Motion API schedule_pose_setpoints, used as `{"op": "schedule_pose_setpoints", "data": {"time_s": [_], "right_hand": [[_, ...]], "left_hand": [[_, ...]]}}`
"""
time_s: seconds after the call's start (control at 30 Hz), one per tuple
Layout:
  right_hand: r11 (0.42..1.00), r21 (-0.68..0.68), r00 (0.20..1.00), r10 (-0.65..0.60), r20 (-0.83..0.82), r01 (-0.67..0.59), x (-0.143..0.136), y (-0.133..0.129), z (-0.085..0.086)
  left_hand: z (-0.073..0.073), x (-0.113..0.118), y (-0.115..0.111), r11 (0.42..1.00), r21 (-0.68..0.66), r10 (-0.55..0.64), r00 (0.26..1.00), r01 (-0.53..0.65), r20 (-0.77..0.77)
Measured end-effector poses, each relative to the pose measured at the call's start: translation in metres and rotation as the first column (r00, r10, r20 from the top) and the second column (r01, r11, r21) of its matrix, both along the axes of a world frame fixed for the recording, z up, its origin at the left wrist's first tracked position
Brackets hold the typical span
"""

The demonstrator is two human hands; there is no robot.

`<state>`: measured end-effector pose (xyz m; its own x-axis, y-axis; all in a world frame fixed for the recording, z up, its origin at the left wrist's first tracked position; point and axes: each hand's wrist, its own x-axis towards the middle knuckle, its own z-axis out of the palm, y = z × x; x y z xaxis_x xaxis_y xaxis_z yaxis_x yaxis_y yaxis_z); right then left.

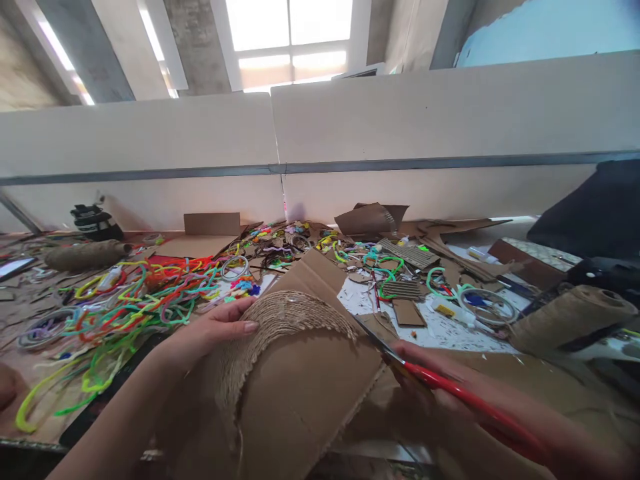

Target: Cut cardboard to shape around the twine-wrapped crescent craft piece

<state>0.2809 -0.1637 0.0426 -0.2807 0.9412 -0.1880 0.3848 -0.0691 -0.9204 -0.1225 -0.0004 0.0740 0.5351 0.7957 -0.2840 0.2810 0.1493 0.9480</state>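
Observation:
A brown cardboard piece (315, 380) is held tilted before me, with rows of jute twine (287, 313) laid across it in a curved band. My left hand (213, 333) grips it at its left edge, thumb over the twine and fingers behind. In my right hand (435, 373), somewhat blurred, is a pair of red-handled scissors (465, 393). Their metal blades point up and left, along the right edge of the cardboard near the end of the twine band. Whether the blades touch the cardboard I cannot tell. A loose twine strand hangs at the lower left of the band.
Colourful pipe cleaners (160, 300) are heaped at left. Twine rolls lie on both sides, one at left (87, 255) and one at right (575, 317). Cardboard scraps (407, 313) and wire coils (487, 307) litter the table. A white partition (425, 120) stands behind.

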Motion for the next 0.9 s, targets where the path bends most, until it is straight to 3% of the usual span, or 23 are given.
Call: {"op": "schedule_pose_setpoints", "data": {"time_s": [0.17,0.4,0.63,0.77,0.9], "right_hand": [[0.998,-0.055,0.998,0.014,-0.056,-0.017,-0.009,-0.002,0.006],[0.999,-0.048,0.998,0.001,-0.06,-0.004,-0.004,0.0,-0.014],[0.997,-0.061,0.957,-0.052,-0.284,0.036,-0.013,0.001,-0.022],[0.999,0.029,0.945,0.036,-0.324,-0.028,-0.017,0.003,-0.028],[0.997,0.049,0.96,0.065,-0.272,-0.054,-0.02,0.002,-0.02]], "left_hand": [[0.004,0.001,-0.004,1.0,-0.005,-0.014,1.0,0.014,0.016],[0.001,0.005,-0.007,0.999,-0.043,-0.014,0.999,0.015,0.04],[0.001,0.006,-0.013,0.995,-0.069,-0.062,0.991,0.071,0.119],[0.002,0.004,-0.015,0.996,-0.036,-0.082,0.991,0.086,0.102],[0.005,0.007,-0.019,0.996,-0.013,-0.083,0.992,0.084,0.093]]}}
